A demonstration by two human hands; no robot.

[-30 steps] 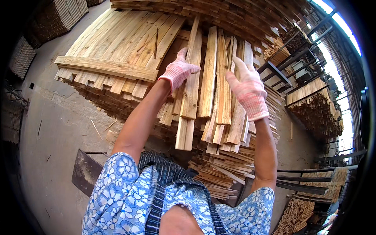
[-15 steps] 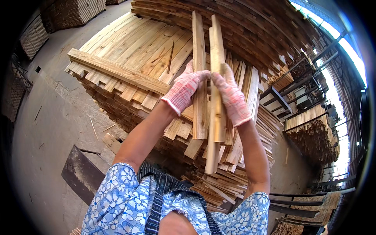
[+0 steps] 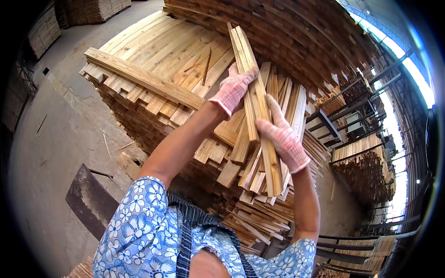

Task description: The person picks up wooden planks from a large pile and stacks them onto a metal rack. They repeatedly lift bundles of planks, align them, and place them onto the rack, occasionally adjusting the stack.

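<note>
No packages, labels, signs or screens show anywhere here (only bare timber, stacked and loose, and nothing wrapped or marked).

You are in a big wood yard under a roof. A huge flat stack of pale cut wooden slats (image 3: 153, 69) fills the middle. More brown piles of stacked wood (image 3: 366, 176) sit on dark metal racks (image 3: 333, 125) beside you. The grey concrete floor (image 3: 51, 153) has little wood bits on it.
</note>
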